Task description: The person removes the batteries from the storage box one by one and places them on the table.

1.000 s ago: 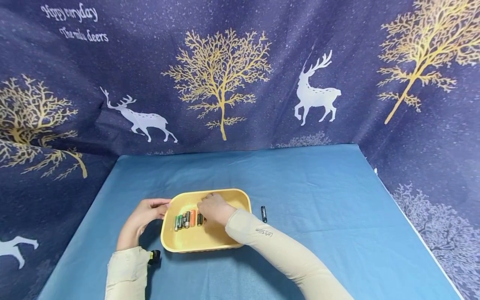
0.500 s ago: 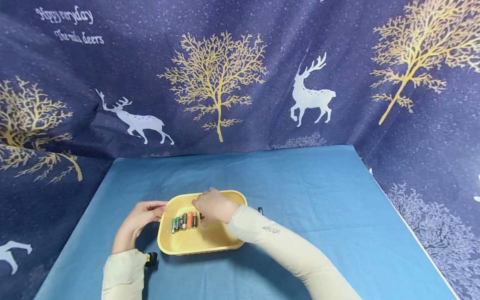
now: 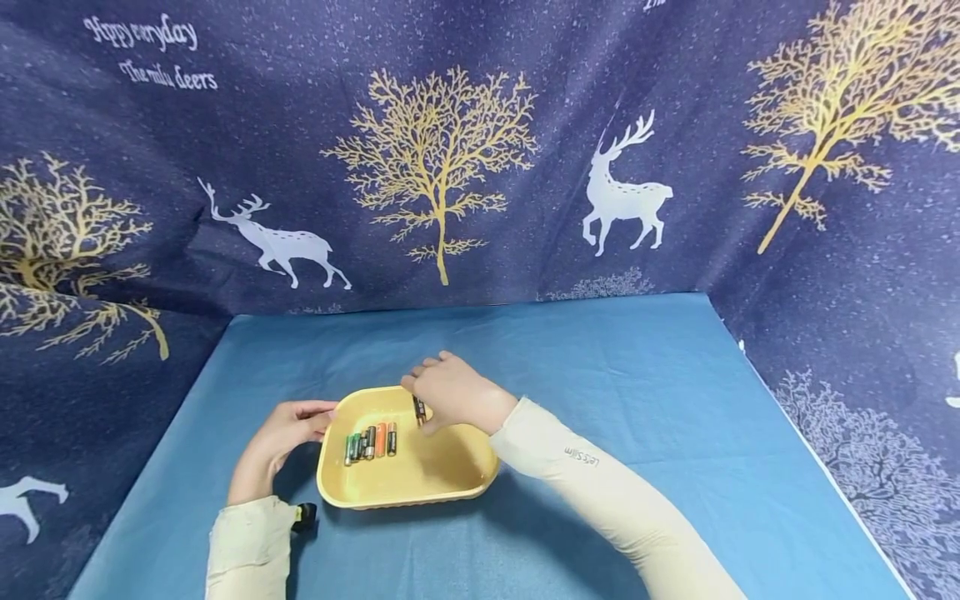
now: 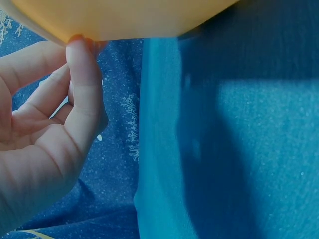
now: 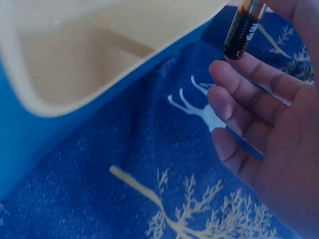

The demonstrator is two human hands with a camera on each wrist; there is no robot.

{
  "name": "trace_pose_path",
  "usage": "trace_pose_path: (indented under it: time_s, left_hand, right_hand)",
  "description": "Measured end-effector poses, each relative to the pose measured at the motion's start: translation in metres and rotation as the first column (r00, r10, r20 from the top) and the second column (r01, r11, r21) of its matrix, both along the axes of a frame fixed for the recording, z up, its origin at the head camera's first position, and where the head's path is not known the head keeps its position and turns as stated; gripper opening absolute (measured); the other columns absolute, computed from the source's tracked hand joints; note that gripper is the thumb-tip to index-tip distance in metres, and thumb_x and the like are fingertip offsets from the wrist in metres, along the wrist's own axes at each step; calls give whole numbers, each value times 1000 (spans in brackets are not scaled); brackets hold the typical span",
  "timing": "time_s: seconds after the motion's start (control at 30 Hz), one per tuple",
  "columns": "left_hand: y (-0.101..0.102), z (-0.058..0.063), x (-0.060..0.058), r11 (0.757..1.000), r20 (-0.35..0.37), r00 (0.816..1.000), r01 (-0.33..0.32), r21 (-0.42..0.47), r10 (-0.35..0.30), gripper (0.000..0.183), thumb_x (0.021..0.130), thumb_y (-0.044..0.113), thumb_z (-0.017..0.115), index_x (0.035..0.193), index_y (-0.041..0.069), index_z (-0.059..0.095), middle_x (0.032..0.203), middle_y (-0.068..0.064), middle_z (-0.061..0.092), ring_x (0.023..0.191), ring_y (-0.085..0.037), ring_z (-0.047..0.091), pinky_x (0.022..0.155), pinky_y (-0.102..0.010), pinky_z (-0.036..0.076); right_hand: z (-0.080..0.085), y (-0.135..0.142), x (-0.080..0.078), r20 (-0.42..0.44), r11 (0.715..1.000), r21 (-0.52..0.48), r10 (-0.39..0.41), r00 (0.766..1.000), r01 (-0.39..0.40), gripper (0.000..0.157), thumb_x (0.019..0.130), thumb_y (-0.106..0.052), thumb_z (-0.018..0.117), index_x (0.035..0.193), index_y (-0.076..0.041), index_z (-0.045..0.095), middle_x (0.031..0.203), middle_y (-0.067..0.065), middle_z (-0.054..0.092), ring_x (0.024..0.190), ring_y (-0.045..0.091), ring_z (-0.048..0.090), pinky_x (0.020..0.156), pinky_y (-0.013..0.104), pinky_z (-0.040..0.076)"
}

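A yellow plastic basin [image 3: 408, 502] stands on the blue cloth. My left hand [image 3: 281, 437] pinches its left rim between thumb and fingers; the left wrist view shows the thumb against the basin wall [image 4: 139, 20]. Above the far rim, my right hand [image 3: 459, 392] holds a black battery [image 3: 419, 408] upright by its ends. In the right wrist view this battery [image 5: 243, 32] has a copper-coloured end and sits between thumb and index finger, other fingers loosely bent. Inside the basin, left of centre, several batteries lie side by side in a row: green ones, dark ones, an orange battery [image 3: 380, 440] and a black battery [image 3: 392, 439].
Blue cloth [image 3: 600, 375] covers the table. A dark blue curtain [image 3: 480, 250] with deer and trees hangs behind and along the sides. A small black device [image 3: 305, 517] sits at the left wrist. The right sleeve [image 3: 570, 471] passes over the table at the basin's right.
My right hand has lifted a black battery out of the row, rising up and to the right over the far rim. The loose battery right of the basin is now hidden by the arm.
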State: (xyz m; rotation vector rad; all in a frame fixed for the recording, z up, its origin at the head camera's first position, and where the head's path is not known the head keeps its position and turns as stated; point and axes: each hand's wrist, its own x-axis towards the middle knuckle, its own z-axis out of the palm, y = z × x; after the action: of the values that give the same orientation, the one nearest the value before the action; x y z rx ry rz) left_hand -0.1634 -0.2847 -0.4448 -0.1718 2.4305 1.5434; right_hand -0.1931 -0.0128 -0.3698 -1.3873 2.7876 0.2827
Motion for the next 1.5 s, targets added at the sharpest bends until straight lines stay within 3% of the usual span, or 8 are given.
trace_pose_path:
  time_s: [0.53, 0.8, 1.03, 1.33, 1.5]
  left_hand:
    - [-2, -1, -2, 1000, 9, 1000, 0, 8, 0, 41, 96, 14, 59, 126, -13, 55, 111, -18, 67, 80, -13, 66, 73, -31, 56]
    - [-1, 0, 0, 1000, 2, 1000, 12, 18, -12, 41, 96, 14, 59, 126, -14, 55, 111, -20, 67, 80, -14, 65, 73, -32, 56]
    - [-3, 0, -2, 1000, 15, 1000, 3, 25, -4, 41, 96, 14, 59, 126, -13, 55, 110, -19, 67, 80, -14, 66, 74, -33, 56]
    - [-2, -2, -2, 1000, 17, 1000, 1, 5, -1, 41, 96, 14, 59, 126, -14, 55, 110, -19, 67, 81, -16, 66, 74, -34, 56]
    - [-3, -3, -3, 1000, 13, 1000, -1, 1, 1, 41, 96, 14, 59, 126, -13, 55, 110, -19, 66, 81, -16, 66, 74, -34, 56]
  right_hand:
    - [3, 45, -6, 26, 997, -27, -69, 997, 70, 69, 75, -58, 74, 127, -16, 58, 118, -3, 63, 107, 17, 56, 93, 37, 42]
    - [8, 68, -7, 45, 992, -90, -87, 995, 91, 62, 73, -51, 79, 120, -14, 61, 110, -1, 65, 100, 18, 56, 89, 37, 43]
    - [11, 84, -8, 87, 986, -107, -117, 989, 126, 56, 75, -47, 78, 116, -13, 62, 110, 1, 65, 104, 21, 57, 97, 45, 42]
    - [4, 109, -8, 59, 981, -143, -125, 990, 133, 48, 74, -43, 80, 107, -14, 62, 99, 0, 63, 92, 21, 56, 80, 40, 44]
    - [1, 117, -5, 47, 980, -137, -139, 989, 144, 50, 72, -42, 81, 108, -13, 62, 99, 0, 63, 92, 22, 56, 81, 40, 44]
